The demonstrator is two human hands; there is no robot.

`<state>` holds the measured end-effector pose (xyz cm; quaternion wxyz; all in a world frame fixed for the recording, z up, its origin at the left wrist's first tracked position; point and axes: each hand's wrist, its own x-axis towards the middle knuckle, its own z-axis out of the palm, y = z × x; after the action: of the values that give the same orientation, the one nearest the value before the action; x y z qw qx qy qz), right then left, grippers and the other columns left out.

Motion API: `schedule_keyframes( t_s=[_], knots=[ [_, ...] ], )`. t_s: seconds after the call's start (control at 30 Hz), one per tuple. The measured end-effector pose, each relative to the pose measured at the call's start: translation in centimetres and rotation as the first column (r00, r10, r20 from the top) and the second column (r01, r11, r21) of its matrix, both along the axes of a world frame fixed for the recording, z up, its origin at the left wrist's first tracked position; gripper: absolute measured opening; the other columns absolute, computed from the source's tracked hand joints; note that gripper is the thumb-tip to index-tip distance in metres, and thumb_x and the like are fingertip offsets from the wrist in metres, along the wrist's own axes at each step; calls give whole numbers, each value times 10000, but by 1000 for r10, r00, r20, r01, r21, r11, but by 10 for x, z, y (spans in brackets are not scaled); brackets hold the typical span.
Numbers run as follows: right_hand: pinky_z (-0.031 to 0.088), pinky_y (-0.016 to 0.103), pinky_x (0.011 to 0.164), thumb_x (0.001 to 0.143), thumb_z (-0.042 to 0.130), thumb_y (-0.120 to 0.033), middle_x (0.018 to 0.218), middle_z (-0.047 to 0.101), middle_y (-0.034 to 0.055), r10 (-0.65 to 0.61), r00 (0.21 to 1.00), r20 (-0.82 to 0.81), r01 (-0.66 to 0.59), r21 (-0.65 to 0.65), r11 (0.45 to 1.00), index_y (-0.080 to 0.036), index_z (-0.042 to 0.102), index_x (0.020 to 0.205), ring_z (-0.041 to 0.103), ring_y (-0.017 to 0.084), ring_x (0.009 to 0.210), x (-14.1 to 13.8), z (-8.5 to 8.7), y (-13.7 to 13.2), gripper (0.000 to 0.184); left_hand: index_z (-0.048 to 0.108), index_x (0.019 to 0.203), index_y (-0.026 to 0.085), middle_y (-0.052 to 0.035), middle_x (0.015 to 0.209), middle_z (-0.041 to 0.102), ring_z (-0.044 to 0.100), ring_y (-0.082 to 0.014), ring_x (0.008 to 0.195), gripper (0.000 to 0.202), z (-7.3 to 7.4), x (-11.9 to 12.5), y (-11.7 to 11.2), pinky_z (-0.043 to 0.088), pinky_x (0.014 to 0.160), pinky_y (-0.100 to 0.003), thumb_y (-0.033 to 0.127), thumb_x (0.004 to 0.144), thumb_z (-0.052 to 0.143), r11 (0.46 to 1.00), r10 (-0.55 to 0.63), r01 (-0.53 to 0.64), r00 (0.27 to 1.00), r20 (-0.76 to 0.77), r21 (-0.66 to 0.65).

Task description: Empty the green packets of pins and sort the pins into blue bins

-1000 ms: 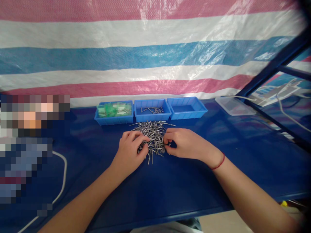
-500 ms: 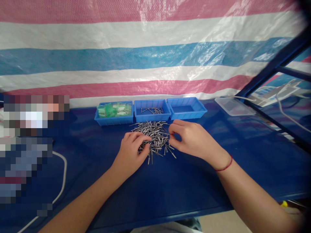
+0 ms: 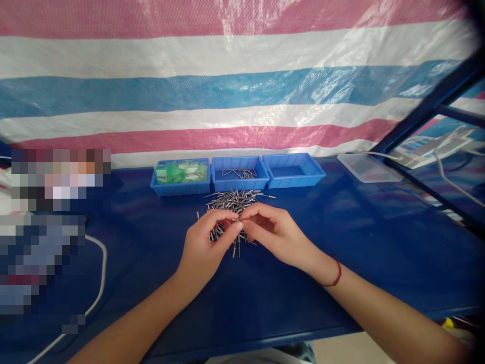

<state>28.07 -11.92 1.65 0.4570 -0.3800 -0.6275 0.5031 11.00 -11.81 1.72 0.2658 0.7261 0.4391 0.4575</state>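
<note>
A loose pile of metal blind rivets (image 3: pixel 232 201) lies on the blue table, partly hidden by my hands. Just above it, the fingertips of both hands meet. My left hand (image 3: pixel 206 237) is closed in a pinch on a small rivet (image 3: pixel 237 220), of which only a sliver shows. The fingers of my right hand (image 3: pixel 278 232) pinch at the same spot from the right, against the rivet's other end. Behind the pile, a blue bin (image 3: pixel 239 184) holds several rivets.
Left of it, another blue bin (image 3: pixel 181 189) holds green and clear plastic packets (image 3: pixel 182 172). A third blue bin (image 3: pixel 295 180) and a clear plastic lid (image 3: pixel 367 168) are on the right. A white cable (image 3: pixel 103 263) curves along the left. Striped sheeting (image 3: pixel 227 91) hangs behind.
My right hand has moved left from the pile's right edge to meet my left hand. The left hand's fingers have closed from a loose curl into a pinch.
</note>
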Motion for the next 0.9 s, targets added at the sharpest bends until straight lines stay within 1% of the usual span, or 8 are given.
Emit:
schedule_keyframes(
  t_s=[0.13,0.27,0.37,0.47,0.6,0.8,0.9],
  knots=[
    [427,225,537,867,598,-332,693,546,-33,20,999,-43,-22,-65,998,-189,588,889,508,87,579,-2,0,0,145,658,854,207,3,828,691,638,-129,752,39,-2,-1,0,512,708,-246,221,858,621,998,-10,10,1000,4,55],
    [460,234,531,863,605,-352,652,555,-37,59,996,-73,-68,-125,990,-186,598,887,527,89,555,-3,0,0,168,665,880,220,-2,841,689,636,-134,757,52,-2,-2,1,520,717,-260,233,867,617,997,-10,13,999,-37,80],
    [491,236,539,819,666,-323,693,590,-29,26,986,-166,-49,-136,990,-195,591,876,550,85,565,-3,0,1,159,670,914,225,-6,865,686,636,-134,779,74,-3,-3,2,519,727,-258,221,877,606,994,-3,9,999,-51,106],
    [496,230,526,787,702,-296,710,595,-27,-15,975,-221,-10,-116,993,-205,592,866,556,85,574,-3,0,0,164,668,930,224,-9,883,687,637,-134,784,82,-4,-4,3,518,726,-255,217,881,603,995,7,-2,998,-54,100],
    [491,224,538,782,705,-260,740,598,-19,-18,977,-211,3,-71,997,-209,608,847,562,85,600,-4,4,-3,128,667,915,220,-13,878,692,646,-145,801,77,-7,-4,5,520,740,-265,225,884,597,997,-12,16,998,-57,76],
    [478,225,557,797,674,-200,789,618,-10,23,984,-178,-25,-8,1000,-214,626,885,558,81,612,-2,9,-7,101,651,920,214,-24,899,684,639,-152,835,96,-8,-6,8,505,777,-274,210,908,556,991,-107,112,991,-75,69],
    [476,231,563,837,632,-220,804,635,3,17,996,-91,-13,45,999,-214,635,900,569,95,638,0,9,-7,64,636,934,211,-43,941,661,627,-165,880,122,-9,-7,10,500,800,-291,230,932,516,984,-163,169,980,-112,50]
  ],
)
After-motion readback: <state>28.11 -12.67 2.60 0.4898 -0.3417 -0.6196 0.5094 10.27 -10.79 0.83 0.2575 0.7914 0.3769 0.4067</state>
